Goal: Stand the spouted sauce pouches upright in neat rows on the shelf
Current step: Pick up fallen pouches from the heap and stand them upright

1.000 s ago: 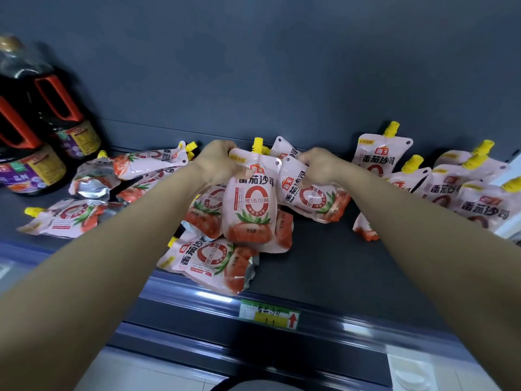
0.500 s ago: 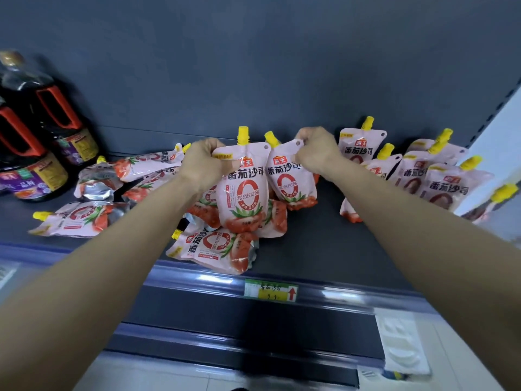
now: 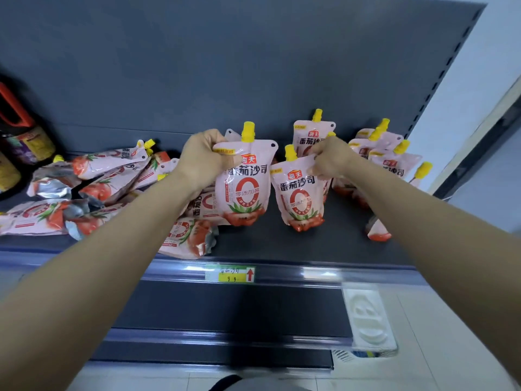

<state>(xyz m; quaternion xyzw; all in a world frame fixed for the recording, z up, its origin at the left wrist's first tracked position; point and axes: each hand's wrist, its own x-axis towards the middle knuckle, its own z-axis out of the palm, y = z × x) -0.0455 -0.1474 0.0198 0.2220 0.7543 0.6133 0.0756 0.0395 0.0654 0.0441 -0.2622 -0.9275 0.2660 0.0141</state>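
Upright: two sauce pouches in hand

Above the price tag (image 3: 229, 274), on the shelf (image 3: 310, 244): left hand (image 3: 201, 159), fingers curled round the left pouch (image 3: 244, 190) top corner; right hand (image 3: 331, 160) pinching the right pouch (image 3: 300, 198) top corner. Left of tag: toppled pouches (image 3: 112, 176). Right: standing pouches (image 3: 394, 165).

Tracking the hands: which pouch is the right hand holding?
The lower pouch, nearest the standing row; the right hand pinches its top corner. The left hand grips the higher pouch.

Bare shelf (image 3: 338, 244) open front-centre and right, in front of held left pouch (image 3: 245, 190) and right pouch (image 3: 300, 198). Toppled pouch heap (image 3: 107, 187) clogs left side; standing row (image 3: 389, 162) crowds right rear; dark bottles (image 3: 25, 142) wall far left.
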